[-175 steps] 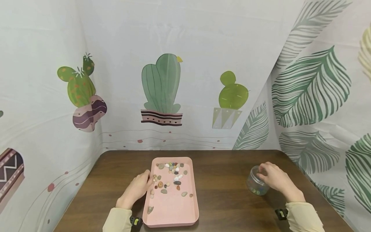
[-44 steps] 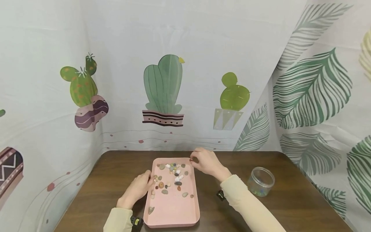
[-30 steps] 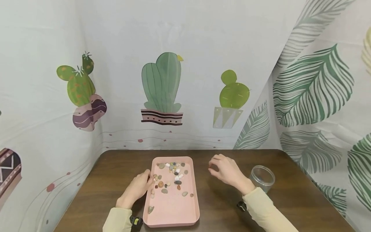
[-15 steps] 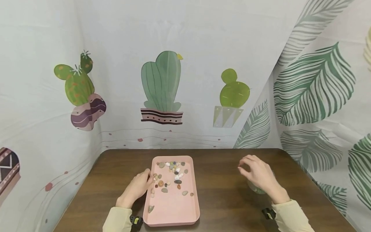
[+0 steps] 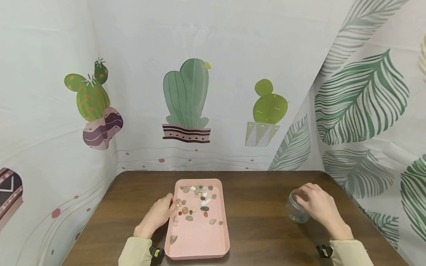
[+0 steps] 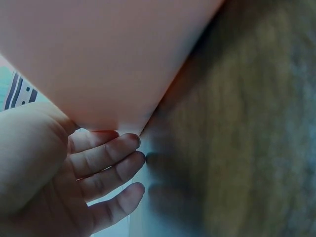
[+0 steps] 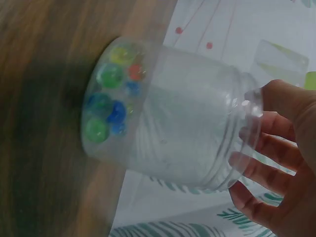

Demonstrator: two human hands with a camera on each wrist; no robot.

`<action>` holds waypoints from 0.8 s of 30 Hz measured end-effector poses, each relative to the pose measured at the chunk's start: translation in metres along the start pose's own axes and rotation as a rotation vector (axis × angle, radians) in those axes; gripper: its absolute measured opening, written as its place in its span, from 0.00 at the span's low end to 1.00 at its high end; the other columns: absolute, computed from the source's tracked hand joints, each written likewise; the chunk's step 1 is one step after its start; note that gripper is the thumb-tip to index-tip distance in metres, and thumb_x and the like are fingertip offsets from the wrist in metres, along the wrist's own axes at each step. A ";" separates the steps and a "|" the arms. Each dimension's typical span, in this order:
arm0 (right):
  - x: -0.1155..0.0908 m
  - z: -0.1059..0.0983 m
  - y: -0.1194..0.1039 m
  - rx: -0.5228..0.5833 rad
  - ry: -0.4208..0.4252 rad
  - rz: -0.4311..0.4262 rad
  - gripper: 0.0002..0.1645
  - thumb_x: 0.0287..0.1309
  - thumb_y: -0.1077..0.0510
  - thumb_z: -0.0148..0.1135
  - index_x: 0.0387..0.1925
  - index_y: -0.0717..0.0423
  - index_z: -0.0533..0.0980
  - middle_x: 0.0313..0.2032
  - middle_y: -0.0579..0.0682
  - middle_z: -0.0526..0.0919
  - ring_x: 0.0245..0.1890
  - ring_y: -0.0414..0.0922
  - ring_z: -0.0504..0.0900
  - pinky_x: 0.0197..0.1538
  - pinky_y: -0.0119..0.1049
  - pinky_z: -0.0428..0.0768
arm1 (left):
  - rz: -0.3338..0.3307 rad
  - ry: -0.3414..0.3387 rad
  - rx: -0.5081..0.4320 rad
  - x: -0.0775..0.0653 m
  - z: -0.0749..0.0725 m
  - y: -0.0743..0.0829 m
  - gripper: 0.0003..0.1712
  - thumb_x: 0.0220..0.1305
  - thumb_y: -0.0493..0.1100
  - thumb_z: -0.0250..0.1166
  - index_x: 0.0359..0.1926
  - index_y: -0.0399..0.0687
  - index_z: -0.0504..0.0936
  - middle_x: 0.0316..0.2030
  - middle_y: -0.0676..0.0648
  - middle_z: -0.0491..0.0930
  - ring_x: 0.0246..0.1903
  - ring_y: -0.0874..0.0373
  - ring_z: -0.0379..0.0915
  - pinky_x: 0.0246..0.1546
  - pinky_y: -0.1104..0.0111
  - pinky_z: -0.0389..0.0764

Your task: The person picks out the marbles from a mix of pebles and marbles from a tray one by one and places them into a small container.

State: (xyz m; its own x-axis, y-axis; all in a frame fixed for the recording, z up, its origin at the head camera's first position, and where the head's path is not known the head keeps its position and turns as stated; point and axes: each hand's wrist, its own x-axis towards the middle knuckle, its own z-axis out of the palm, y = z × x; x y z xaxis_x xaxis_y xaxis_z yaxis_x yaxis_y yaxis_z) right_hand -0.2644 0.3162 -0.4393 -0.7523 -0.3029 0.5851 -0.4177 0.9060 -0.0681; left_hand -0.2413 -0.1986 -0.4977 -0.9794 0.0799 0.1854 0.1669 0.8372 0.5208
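Note:
My left hand [image 5: 160, 212] holds the left rim of a pink tray [image 5: 199, 240] in the head view. In the left wrist view its fingers [image 6: 111, 177] lie against the tray's outer wall, and the thumb is hidden behind it. Pebbles [image 5: 189, 218] and small coloured pieces are spread over the tray. My right hand [image 5: 321, 207] is at the mouth of a clear jar [image 7: 182, 118], its fingertips [image 7: 242, 160] showing through the rim. Nothing is visible between its loosely spread fingers. Marbles [image 7: 109, 75] in green, blue, yellow and orange lie at the jar's bottom.
The brown wooden table [image 5: 256, 229] bears the tray left of centre and the jar to the right. A hanging cloth [image 5: 229, 48] printed with cacti and leaves stands along the table's back and sides.
My right hand has gone from the tray's far right corner to the jar's mouth. The small red piece it pinched is no longer seen in its fingers. My left hand has stayed put.

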 end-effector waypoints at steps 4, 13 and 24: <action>-0.001 0.004 0.005 -0.023 -0.015 0.003 0.08 0.37 0.54 0.67 0.21 0.47 0.75 0.30 0.45 0.77 0.29 0.48 0.74 0.21 0.45 0.68 | 0.001 -0.005 -0.003 0.000 -0.001 0.000 0.06 0.63 0.46 0.52 0.31 0.50 0.69 0.20 0.55 0.67 0.19 0.62 0.63 0.21 0.68 0.66; -0.002 0.007 0.009 -0.019 -0.070 0.026 0.08 0.36 0.54 0.68 0.20 0.46 0.74 0.29 0.45 0.76 0.27 0.49 0.75 0.21 0.46 0.68 | 0.014 0.001 -0.002 0.001 -0.001 0.000 0.06 0.63 0.45 0.52 0.32 0.50 0.69 0.19 0.56 0.67 0.19 0.63 0.63 0.21 0.69 0.66; 0.007 0.000 0.004 0.010 -0.269 0.077 0.07 0.38 0.55 0.66 0.19 0.46 0.74 0.27 0.45 0.74 0.33 0.49 0.72 0.25 0.46 0.70 | 0.008 0.000 0.000 -0.001 -0.001 0.001 0.06 0.63 0.45 0.52 0.32 0.49 0.69 0.19 0.55 0.66 0.19 0.62 0.63 0.21 0.68 0.66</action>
State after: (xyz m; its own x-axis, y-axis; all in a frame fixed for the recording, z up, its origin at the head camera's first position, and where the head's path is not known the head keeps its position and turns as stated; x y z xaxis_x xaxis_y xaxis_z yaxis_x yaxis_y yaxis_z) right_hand -0.2714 0.3179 -0.4354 -0.8897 -0.3022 0.3422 -0.3582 0.9268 -0.1126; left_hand -0.2401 -0.1987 -0.4968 -0.9780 0.0862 0.1898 0.1745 0.8367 0.5192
